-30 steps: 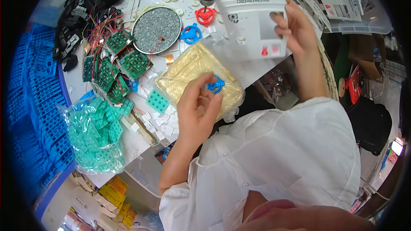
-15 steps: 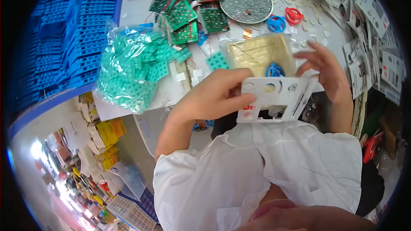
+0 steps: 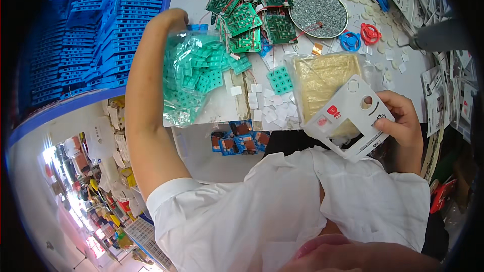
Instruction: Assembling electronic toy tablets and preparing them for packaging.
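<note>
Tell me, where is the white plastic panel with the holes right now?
In the head view the white panel is at the right, held in the right hand above the white shirt, just in front of the yellowish bag.

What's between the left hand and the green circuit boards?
The left hand reaches over the clear bag of teal keypads, which lies under the forearm. The green circuit boards lie just to its right, with only red wires across them; no visible obstruction. The right hand holds a white panel.
</note>
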A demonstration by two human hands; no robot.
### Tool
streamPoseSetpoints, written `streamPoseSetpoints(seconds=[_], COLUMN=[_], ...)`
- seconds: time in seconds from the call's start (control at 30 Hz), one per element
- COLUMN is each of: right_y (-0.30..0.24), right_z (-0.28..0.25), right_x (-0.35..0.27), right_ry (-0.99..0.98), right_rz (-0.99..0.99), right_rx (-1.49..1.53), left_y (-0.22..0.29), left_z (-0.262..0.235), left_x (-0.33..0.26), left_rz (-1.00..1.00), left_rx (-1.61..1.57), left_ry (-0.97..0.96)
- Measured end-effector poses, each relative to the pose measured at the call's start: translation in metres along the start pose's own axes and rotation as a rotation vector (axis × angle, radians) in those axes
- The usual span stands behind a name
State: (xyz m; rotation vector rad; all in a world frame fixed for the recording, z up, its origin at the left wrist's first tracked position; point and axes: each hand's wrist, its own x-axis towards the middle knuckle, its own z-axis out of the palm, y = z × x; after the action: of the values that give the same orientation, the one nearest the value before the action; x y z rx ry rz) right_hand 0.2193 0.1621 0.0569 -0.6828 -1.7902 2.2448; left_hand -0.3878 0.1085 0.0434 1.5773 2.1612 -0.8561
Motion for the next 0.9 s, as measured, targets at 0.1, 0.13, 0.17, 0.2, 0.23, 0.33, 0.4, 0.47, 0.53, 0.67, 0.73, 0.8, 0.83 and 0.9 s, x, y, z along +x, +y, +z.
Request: streamPoseSetpoints(seconds=[0.1, 0.13, 0.17, 0.2, 0.23, 0.33, 0.4, 0.47, 0.53, 0.67, 0.73, 0.8, 0.83, 0.9], right_y=[0.000, 0.001, 0.001, 0.001, 0.001, -0.002, -0.003, -0.002, -0.001, -0.002, -0.001, 0.002, 0.006, 0.016], right_z=[0.001, 0.000, -0.001, -0.001, -0.002, 0.000, 0.000, -0.002, -0.003, -0.005, -0.001, 0.001, 0.001, 0.003], right_x=[-0.001, -0.002, -0.002, -0.001, 0.000, 0.000, 0.000, -0.002, -0.002, -0.004, -0.003, -0.001, 0.001, 0.003], right_ry=[0.006, 0.001, -0.004, -0.009, -0.015, 0.003, 0.001, -0.013, -0.002, 0.013, 0.016, 0.029, 0.033, 0.089], right_rz=[-0.003, 0.001, 0.003, 0.013, 0.023, 0.039, 0.030, 0.014, -0.015, -0.011, -0.024, -0.053, -0.076, -0.136], right_rx=[0.026, 0.034, 0.043, 0.047, 0.051, 0.049, 0.050, 0.058, 0.044, 0.027, 0.002, -0.002, 0.010, 0.059], left_y=[0.006, 0.006, 0.003, -0.002, -0.006, 0.032, 0.025, 0.009, -0.007, -0.036, -0.052, -0.059, -0.063, -0.047], left_z=[0.010, 0.013, 0.016, 0.017, 0.018, 0.009, 0.008, 0.001, -0.013, -0.057, -0.078, -0.085, -0.085, -0.082], left_x=[0.007, 0.009, 0.010, 0.008, 0.006, 0.000, 0.003, -0.005, -0.008, -0.025, -0.046, -0.070, -0.086, -0.108], left_rz=[0.019, 0.057, 0.093, 0.127, 0.161, 0.166, 0.201, 0.182, 0.104, -0.169, -0.370, -0.431, -0.422, -0.297], left_rx=[0.103, 0.122, 0.017, -0.088, -0.193, 0.019, 0.045, 0.123, 0.078, -0.052, -0.045, -0.245, -0.367, -0.876], left_ry=[-0.090, -0.069, -0.044, -0.018, 0.007, 0.127, 0.198, 0.297, 0.426, 0.874, 1.022, 1.235, 1.334, 1.425])
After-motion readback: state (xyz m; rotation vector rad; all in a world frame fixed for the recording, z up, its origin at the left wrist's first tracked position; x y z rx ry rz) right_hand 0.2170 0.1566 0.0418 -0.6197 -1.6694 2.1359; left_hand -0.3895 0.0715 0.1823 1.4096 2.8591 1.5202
